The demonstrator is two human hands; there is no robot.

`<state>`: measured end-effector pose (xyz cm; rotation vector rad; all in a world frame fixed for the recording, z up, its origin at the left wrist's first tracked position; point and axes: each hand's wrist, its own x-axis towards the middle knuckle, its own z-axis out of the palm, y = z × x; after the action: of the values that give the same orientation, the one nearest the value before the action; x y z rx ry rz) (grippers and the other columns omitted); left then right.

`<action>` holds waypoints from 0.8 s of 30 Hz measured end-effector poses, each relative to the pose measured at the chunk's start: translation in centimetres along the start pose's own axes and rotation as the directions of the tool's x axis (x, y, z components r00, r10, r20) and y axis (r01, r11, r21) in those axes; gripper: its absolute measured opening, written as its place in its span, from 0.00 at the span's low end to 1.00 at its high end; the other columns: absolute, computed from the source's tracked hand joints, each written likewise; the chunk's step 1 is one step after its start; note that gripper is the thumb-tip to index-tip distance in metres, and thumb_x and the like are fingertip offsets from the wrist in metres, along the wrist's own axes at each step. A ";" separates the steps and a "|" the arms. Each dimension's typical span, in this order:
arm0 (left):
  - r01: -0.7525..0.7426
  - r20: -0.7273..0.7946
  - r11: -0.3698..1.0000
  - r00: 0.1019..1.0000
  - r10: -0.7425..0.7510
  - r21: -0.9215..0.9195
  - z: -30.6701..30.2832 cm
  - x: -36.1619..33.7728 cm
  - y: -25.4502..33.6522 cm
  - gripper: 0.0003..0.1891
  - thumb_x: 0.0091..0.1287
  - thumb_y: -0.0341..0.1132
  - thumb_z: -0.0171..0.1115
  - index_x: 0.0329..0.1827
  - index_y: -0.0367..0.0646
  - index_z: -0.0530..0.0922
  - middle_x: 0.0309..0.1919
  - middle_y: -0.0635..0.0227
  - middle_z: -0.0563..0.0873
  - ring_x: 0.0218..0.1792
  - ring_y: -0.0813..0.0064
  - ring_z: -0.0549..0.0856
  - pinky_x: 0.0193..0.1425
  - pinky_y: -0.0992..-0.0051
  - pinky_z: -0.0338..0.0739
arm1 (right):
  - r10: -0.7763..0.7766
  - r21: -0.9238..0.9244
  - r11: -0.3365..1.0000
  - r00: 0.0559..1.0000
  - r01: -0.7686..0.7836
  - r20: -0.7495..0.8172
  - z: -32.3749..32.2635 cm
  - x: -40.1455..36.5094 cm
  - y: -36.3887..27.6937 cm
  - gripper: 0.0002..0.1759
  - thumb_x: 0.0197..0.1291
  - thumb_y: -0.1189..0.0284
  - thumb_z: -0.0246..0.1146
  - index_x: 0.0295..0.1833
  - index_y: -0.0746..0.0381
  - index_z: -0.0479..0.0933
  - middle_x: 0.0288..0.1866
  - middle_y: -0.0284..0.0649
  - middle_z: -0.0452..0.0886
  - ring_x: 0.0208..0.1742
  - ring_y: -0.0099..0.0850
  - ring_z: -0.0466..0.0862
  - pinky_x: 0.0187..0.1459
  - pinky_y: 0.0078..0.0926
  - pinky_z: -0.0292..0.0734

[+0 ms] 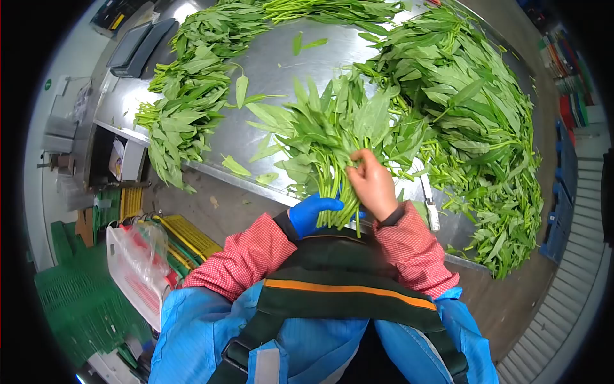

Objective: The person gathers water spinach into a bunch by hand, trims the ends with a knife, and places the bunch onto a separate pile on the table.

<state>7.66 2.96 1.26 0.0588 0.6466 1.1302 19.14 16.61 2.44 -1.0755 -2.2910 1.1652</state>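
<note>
My left hand (313, 213), in a blue glove, is wrapped round the lower stems of a leafy green bunch (339, 128) at the table's front edge. The leaves point away from me. My bare right hand (372, 182) is at the bunch's right side, thumb and finger pinched together at the stems; what lies between them is too small to make out. A knife with a white handle (432, 215) lies on the metal table (256, 70), just right of my right hand.
A large heap of greens (473, 115) covers the table's right side. Bunches (185, 102) line the left and far edges. Loose leaves lie between. A scale (137, 51) stands far left. Below left are a white crate (131, 272) with plastic bags and green crates (77, 301).
</note>
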 end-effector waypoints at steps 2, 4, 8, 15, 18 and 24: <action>-0.035 -0.040 0.997 0.999 0.033 -0.062 0.0 -0.5 -0.4 0.29 0.62 0.30 0.59 0.68 0.41 0.66 0.59 0.58 0.77 0.57 0.62 0.80 0.62 0.60 0.75 | 0.110 0.004 0.994 0.989 -0.111 0.095 -0.3 0.0 1.8 0.15 0.56 0.68 0.65 0.47 0.59 0.72 0.19 0.39 0.75 0.21 0.40 0.77 0.25 0.38 0.70; -0.032 -0.046 0.995 0.999 0.028 -0.089 -0.8 -0.5 -1.1 0.30 0.62 0.31 0.60 0.69 0.40 0.64 0.60 0.57 0.76 0.59 0.60 0.79 0.63 0.59 0.75 | 0.142 0.030 0.989 0.985 -0.146 0.096 -0.3 -0.5 1.8 0.16 0.56 0.68 0.65 0.48 0.59 0.71 0.18 0.38 0.74 0.20 0.40 0.76 0.24 0.38 0.69; -0.032 -0.038 0.999 0.999 0.033 0.017 -1.1 0.5 -1.3 0.29 0.62 0.30 0.61 0.68 0.40 0.66 0.59 0.59 0.77 0.58 0.62 0.79 0.62 0.60 0.75 | 0.066 -0.014 0.998 0.996 -0.065 0.064 -0.8 -1.0 -0.7 0.17 0.56 0.66 0.67 0.47 0.59 0.71 0.18 0.39 0.75 0.21 0.40 0.78 0.24 0.37 0.70; -0.150 -0.058 0.913 0.981 0.185 0.380 -1.1 1.3 -1.7 0.27 0.64 0.27 0.63 0.66 0.43 0.67 0.56 0.65 0.78 0.56 0.70 0.79 0.59 0.68 0.76 | -0.040 -0.003 0.999 0.980 0.041 0.197 0.6 -1.1 -1.8 0.12 0.56 0.67 0.68 0.31 0.62 0.75 0.19 0.36 0.76 0.20 0.30 0.76 0.24 0.27 0.70; -0.063 -0.126 0.985 0.989 0.084 0.162 -0.5 0.4 -1.5 0.22 0.64 0.28 0.64 0.61 0.39 0.72 0.52 0.66 0.81 0.53 0.73 0.81 0.55 0.71 0.77 | 0.062 0.216 0.969 0.962 -0.121 0.265 -0.4 -1.6 -0.9 0.10 0.56 0.70 0.67 0.32 0.64 0.74 0.22 0.38 0.78 0.23 0.26 0.78 0.26 0.25 0.71; 0.134 -0.102 0.849 0.990 -0.095 0.512 -0.8 1.2 0.0 0.21 0.62 0.28 0.65 0.60 0.39 0.74 0.50 0.67 0.82 0.52 0.72 0.82 0.54 0.71 0.77 | -0.130 0.613 0.654 0.731 -0.445 0.670 -3.0 -3.6 -2.0 0.06 0.63 0.75 0.63 0.38 0.64 0.72 0.26 0.34 0.79 0.25 0.19 0.77 0.27 0.18 0.71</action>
<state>7.59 3.76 0.06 0.4386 0.9967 0.8181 22.33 14.77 5.91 -0.5627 -1.7152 2.6282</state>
